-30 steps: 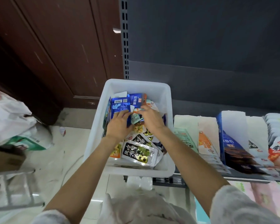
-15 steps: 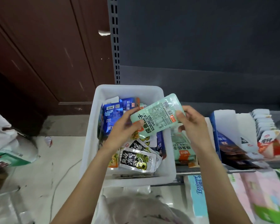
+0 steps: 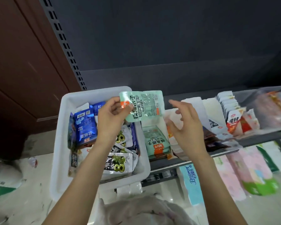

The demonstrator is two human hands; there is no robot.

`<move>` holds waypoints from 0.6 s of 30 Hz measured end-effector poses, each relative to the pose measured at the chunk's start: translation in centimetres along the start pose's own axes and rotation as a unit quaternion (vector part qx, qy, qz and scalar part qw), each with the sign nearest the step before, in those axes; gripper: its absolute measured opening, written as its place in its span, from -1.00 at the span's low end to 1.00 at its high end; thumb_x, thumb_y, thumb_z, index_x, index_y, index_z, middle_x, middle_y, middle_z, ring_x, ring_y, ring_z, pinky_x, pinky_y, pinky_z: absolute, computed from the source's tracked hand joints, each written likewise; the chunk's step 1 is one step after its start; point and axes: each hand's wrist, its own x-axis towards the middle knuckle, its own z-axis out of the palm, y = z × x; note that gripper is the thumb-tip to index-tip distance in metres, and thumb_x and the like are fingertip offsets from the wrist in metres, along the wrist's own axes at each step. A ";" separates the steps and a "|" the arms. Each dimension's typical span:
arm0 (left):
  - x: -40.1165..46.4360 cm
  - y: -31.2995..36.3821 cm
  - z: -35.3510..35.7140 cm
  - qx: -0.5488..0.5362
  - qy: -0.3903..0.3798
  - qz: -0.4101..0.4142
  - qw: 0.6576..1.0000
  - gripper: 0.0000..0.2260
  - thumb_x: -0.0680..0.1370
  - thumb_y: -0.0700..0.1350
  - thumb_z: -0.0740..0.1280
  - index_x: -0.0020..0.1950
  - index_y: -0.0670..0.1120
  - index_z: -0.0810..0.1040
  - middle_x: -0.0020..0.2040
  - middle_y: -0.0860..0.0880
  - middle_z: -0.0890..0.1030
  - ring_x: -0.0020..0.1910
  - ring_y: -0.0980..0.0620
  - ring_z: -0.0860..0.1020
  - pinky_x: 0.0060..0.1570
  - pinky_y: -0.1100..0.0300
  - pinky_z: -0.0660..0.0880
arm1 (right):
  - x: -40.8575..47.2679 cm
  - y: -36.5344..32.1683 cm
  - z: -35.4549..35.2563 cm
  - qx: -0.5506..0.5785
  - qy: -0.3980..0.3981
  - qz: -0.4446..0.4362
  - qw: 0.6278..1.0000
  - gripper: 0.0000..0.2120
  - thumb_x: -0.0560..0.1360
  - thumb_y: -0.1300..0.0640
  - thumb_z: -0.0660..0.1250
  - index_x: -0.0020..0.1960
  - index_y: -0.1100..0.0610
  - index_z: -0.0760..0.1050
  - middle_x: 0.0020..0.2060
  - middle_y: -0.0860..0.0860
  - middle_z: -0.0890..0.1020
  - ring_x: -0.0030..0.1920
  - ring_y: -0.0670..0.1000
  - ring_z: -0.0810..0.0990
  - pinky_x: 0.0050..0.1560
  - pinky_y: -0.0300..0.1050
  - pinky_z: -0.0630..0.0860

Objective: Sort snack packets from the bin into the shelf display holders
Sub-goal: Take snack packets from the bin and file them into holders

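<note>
Pinching a green packet (image 3: 144,105) above the bin (image 3: 61,143).
Left hand (image 3: 111,118) grips its corner; right hand (image 3: 186,125) hovers beside, fingers spread.

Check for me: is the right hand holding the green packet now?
No. Only the left hand pinches the green packet; the right hand hangs open beside it, not touching it.

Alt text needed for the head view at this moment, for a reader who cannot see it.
A person's left hand pinches a pale green snack packet above a white bin of mixed packets, while the right hand hangs open beside it. Matching green packets sit in a shelf holder just right of the bin.
</note>
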 end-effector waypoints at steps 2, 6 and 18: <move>-0.3 0.2 1.5 -0.037 -0.006 -0.036 0.999 -0.76 0.48 -0.27 0.39 0.14 -0.15 0.53 -0.03 -0.09 0.63 -0.17 0.02 0.61 -0.46 0.33 0.45 | 0.0 -0.5 0.3 -0.087 -0.023 -0.108 0.990 -0.42 0.36 0.09 0.49 0.33 -0.01 0.38 0.19 -0.01 0.44 0.11 0.00 0.40 0.06 -0.14 0.42; -1.5 0.4 3.9 -0.053 -0.062 -0.060 0.995 -0.72 0.52 -0.24 0.34 0.22 -0.06 0.47 0.04 -0.11 0.58 -0.07 0.01 0.62 -0.30 0.31 0.53 | 0.7 -0.8 1.7 -0.152 0.060 -0.174 0.971 -0.73 0.42 0.19 0.33 0.12 0.13 0.58 -0.05 0.05 0.61 -0.06 0.03 0.46 -0.17 -0.10 0.50; -0.4 -3.5 3.3 0.381 -0.120 0.239 0.885 -0.95 0.53 -0.11 0.36 -0.05 -0.03 0.60 -0.17 0.11 0.63 -0.21 0.19 0.56 -0.18 0.18 0.55 | 1.8 3.7 1.2 0.097 -0.139 0.102 0.980 -0.88 0.47 0.15 0.42 0.00 0.10 0.60 -0.13 -0.02 0.69 -0.09 -0.07 0.65 -0.04 -0.07 0.60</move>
